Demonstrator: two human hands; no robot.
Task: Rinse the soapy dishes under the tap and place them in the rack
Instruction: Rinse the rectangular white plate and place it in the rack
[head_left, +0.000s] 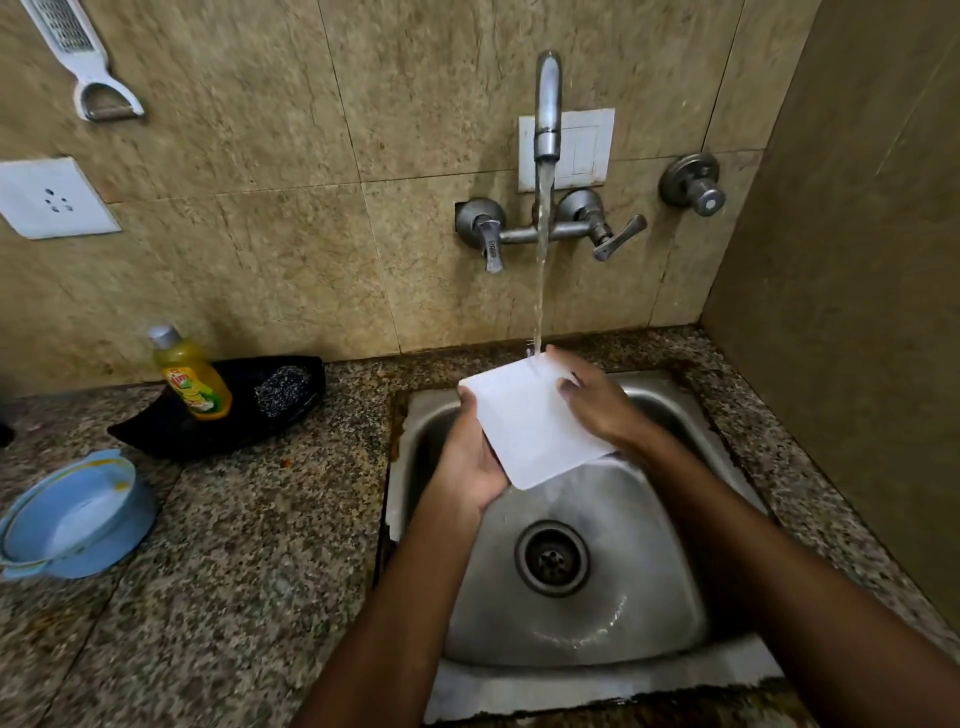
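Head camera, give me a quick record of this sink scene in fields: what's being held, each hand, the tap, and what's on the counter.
held item: white square plate, tilted over the sink
left hand: left hand holds the plate's left edge from beneath
right hand: right hand lies on the plate's top face, fingers fairly straight
tap: tap running, stream landing at the plate's far corner
counter left: yellow soap bottle and steel scrubber in a black dish; blue bowl
rack: not in view

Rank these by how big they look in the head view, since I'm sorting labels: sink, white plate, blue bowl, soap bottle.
1. sink
2. white plate and blue bowl: look alike, not ranked
3. soap bottle
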